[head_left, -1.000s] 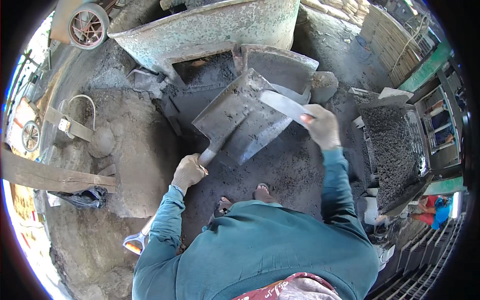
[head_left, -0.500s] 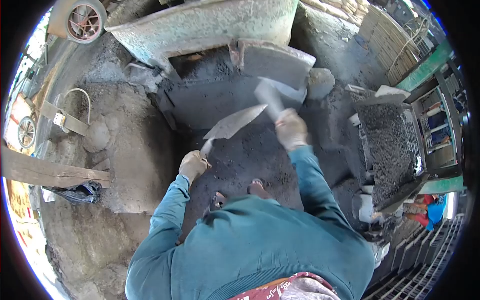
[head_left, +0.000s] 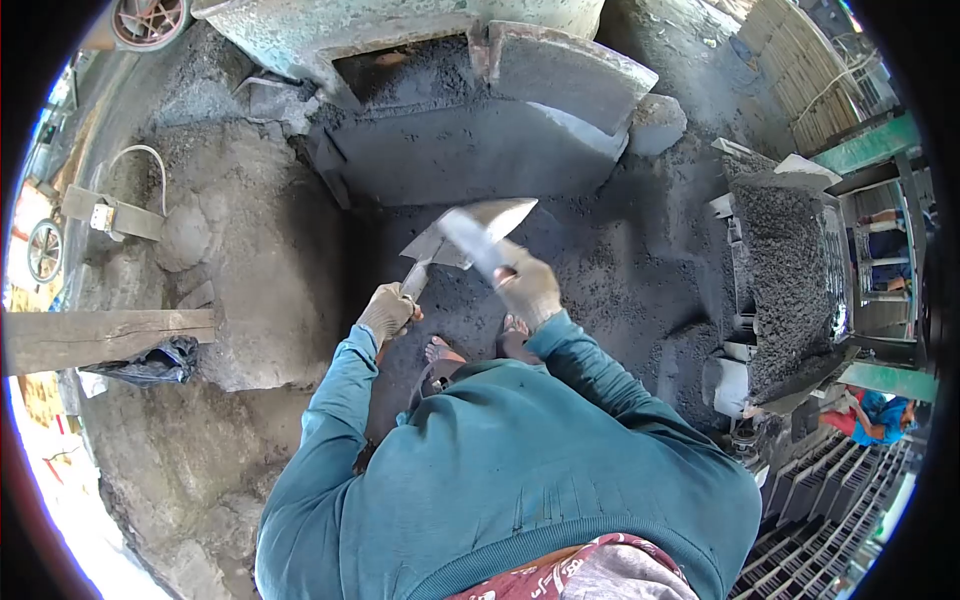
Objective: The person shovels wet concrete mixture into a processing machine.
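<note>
My left hand (head_left: 384,313), in a pale work glove, is closed around the handle of a pointed trowel (head_left: 428,244). Its metal blade points up and to the right, above the dark floor in front of my feet. My right hand (head_left: 530,292), gloved as well, grips a flat grey tool (head_left: 468,238), smeared by motion, so its exact kind does not show. That tool crosses over the trowel blade in this view and hides part of it.
A large pale-green trough (head_left: 400,35) with a dark opening stands ahead, above a sloping grey panel (head_left: 470,150). Dark grainy mix (head_left: 785,290) fills a container on the right. To the left are a wooden beam (head_left: 110,338) and black plastic (head_left: 165,362). A person (head_left: 875,415) is at far right.
My right hand has swung left and down toward me, bringing the flat tool across the trowel blade. My left hand still holds the trowel, nearly in place. The view has shifted slightly.
</note>
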A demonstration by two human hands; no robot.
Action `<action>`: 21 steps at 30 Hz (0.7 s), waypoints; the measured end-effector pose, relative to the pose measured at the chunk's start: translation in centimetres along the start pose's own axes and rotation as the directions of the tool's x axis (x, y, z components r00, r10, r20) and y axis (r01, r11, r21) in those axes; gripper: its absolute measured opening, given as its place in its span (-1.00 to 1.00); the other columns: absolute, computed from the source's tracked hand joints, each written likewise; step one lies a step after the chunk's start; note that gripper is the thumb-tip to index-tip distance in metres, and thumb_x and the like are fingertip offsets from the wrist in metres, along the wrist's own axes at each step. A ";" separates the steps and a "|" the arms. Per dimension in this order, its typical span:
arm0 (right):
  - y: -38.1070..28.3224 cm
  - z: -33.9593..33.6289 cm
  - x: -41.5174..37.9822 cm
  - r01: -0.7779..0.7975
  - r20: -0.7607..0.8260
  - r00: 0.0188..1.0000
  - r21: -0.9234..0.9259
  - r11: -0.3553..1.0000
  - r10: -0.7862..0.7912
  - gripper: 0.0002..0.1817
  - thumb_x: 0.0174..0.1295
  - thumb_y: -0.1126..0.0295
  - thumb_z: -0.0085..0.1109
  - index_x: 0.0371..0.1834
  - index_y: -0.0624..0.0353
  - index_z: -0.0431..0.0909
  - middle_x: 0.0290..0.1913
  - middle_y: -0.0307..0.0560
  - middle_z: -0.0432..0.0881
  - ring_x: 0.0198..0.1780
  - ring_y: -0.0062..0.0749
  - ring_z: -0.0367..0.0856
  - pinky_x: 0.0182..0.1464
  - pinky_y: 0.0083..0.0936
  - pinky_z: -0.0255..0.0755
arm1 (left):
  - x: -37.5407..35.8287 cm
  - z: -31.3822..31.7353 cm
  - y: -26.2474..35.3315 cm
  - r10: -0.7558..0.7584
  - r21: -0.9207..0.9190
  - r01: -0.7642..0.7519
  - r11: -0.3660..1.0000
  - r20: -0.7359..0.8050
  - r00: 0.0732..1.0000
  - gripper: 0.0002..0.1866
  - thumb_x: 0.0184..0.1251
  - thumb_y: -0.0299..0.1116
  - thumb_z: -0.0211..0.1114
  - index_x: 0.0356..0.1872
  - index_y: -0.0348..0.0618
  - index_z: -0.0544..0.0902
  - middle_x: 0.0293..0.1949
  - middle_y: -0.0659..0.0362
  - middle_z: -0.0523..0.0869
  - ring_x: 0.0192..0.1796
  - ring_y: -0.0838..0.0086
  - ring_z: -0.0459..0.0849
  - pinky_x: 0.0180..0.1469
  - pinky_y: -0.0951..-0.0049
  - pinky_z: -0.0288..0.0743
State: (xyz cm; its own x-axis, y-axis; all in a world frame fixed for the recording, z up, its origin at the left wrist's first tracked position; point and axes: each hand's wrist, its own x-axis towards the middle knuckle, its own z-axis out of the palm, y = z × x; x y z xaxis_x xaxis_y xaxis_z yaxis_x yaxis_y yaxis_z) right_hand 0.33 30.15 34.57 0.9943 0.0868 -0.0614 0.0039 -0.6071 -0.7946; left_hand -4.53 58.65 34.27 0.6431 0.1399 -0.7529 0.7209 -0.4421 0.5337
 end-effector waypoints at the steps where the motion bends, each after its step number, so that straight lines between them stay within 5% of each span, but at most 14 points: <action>1: 0.2 -0.1 0.1 -0.036 -0.060 0.998 0.008 0.999 0.036 -0.58 0.33 0.26 0.20 0.27 -0.03 0.63 0.14 0.17 0.71 0.16 0.12 0.69 0.19 -0.23 0.57 | -0.5 -0.4 -0.2 -0.017 -0.042 0.018 0.999 0.015 1.000 -0.86 0.32 -0.43 0.32 -0.18 -0.27 0.62 -0.37 0.04 0.78 -0.41 0.41 0.76 -0.52 0.34 0.56; 2: 0.9 -0.9 0.7 -0.080 -0.048 0.996 0.013 0.997 0.081 -0.56 0.34 0.26 0.19 0.30 -0.05 0.62 0.16 0.15 0.71 0.17 0.09 0.69 0.22 -0.26 0.56 | -0.7 -0.7 -0.5 -0.033 -0.085 0.035 0.996 0.027 0.999 -0.83 0.31 -0.42 0.34 -0.17 -0.27 0.63 -0.36 0.01 0.79 -0.39 0.37 0.78 -0.48 0.31 0.59; 4: 3.0 0.9 0.5 0.042 0.043 0.998 0.081 0.996 -0.045 -0.57 0.34 0.28 0.17 0.27 -0.03 0.64 0.15 0.14 0.72 0.15 0.09 0.70 0.20 -0.25 0.57 | 1.2 -0.7 -2.9 0.062 0.110 -0.057 0.992 -0.040 0.997 -0.74 0.26 -0.34 0.39 -0.13 -0.29 0.64 -0.26 -0.06 0.80 -0.25 0.23 0.81 -0.28 0.23 0.65; 7: -1.0 -0.3 0.1 0.016 0.229 0.973 -0.121 0.992 0.012 -0.58 0.32 0.29 0.15 0.24 -0.02 0.67 0.14 0.13 0.73 0.14 0.09 0.70 0.17 -0.23 0.57 | 1.4 -1.3 -3.7 0.169 0.393 -0.111 0.913 -0.118 0.978 -0.62 0.20 -0.22 0.45 -0.07 -0.28 0.66 -0.11 -0.13 0.79 -0.03 0.06 0.78 0.02 0.14 0.64; 8: -1.9 -1.3 1.2 0.048 0.135 0.990 -0.061 0.997 -0.040 -0.58 0.29 0.30 0.14 0.22 -0.02 0.69 0.09 0.14 0.74 0.14 0.11 0.70 0.16 -0.21 0.57 | 0.7 -1.3 -3.2 0.199 0.475 -0.112 0.873 -0.139 0.970 -0.59 0.18 -0.18 0.47 -0.05 -0.26 0.67 -0.06 -0.14 0.78 0.05 0.01 0.76 0.12 0.12 0.62; 10: -1.9 -1.6 3.2 -0.192 0.140 0.969 -0.076 0.978 0.201 -0.59 0.28 0.30 0.12 0.19 -0.03 0.70 0.03 0.17 0.75 0.10 0.15 0.71 0.15 -0.18 0.57 | -1.2 -1.6 -2.0 0.202 0.515 -0.075 0.854 -0.194 0.960 -0.60 0.18 -0.15 0.47 -0.06 -0.20 0.69 -0.03 -0.13 0.77 0.09 0.00 0.74 0.17 0.10 0.61; 12: -1.6 0.1 1.5 0.133 0.240 0.966 -0.144 0.981 -0.096 -0.59 0.29 0.28 0.12 0.19 -0.01 0.68 0.04 0.17 0.74 0.07 0.15 0.72 0.13 -0.15 0.59 | -1.5 -2.4 -2.0 0.210 0.540 -0.058 0.840 -0.224 0.952 -0.61 0.19 -0.13 0.47 -0.06 -0.15 0.69 -0.01 -0.11 0.77 0.12 -0.01 0.73 0.19 0.09 0.60; 14: -2.1 1.0 0.3 0.107 0.258 0.965 -0.253 0.962 -0.040 -0.54 0.30 0.24 0.13 0.27 -0.02 0.64 0.09 0.16 0.72 0.11 0.11 0.71 0.16 -0.16 0.58 | -1.4 -3.5 -2.8 0.218 0.558 -0.064 0.827 -0.215 0.952 -0.62 0.20 -0.12 0.47 -0.05 -0.12 0.70 -0.01 -0.10 0.78 0.13 -0.01 0.72 0.18 0.09 0.60; 17: 1.7 0.8 1.3 -0.003 0.097 0.995 -0.162 0.987 0.019 -0.47 0.29 0.23 0.18 0.36 -0.05 0.59 0.18 0.09 0.71 0.16 0.08 0.70 0.21 -0.16 0.57 | -2.2 -4.9 -3.4 0.195 0.529 -0.052 0.847 -0.218 0.956 -0.62 0.21 -0.12 0.46 -0.05 -0.13 0.69 0.00 -0.08 0.78 0.12 -0.01 0.73 0.18 0.08 0.60; 21: -5.0 2.7 -4.1 0.167 0.318 0.944 -0.222 0.961 -0.090 -0.53 0.33 0.29 0.16 0.32 0.06 0.60 0.12 0.16 0.72 0.15 0.09 0.70 0.19 -0.20 0.57 | -2.5 -6.1 -4.5 0.217 0.545 -0.062 0.836 -0.225 0.950 -0.66 0.23 -0.16 0.43 -0.07 -0.11 0.69 -0.02 -0.09 0.78 0.12 0.00 0.73 0.17 0.08 0.60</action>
State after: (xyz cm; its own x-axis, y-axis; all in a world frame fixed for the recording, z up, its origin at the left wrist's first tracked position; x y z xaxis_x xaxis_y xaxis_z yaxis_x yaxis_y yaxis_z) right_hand -4.09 34.90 37.17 0.9042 0.3880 -0.1787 0.1931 -0.7444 -0.6392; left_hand -7.76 65.63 36.08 0.8255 0.2360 -0.5127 0.4222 -0.8610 0.2836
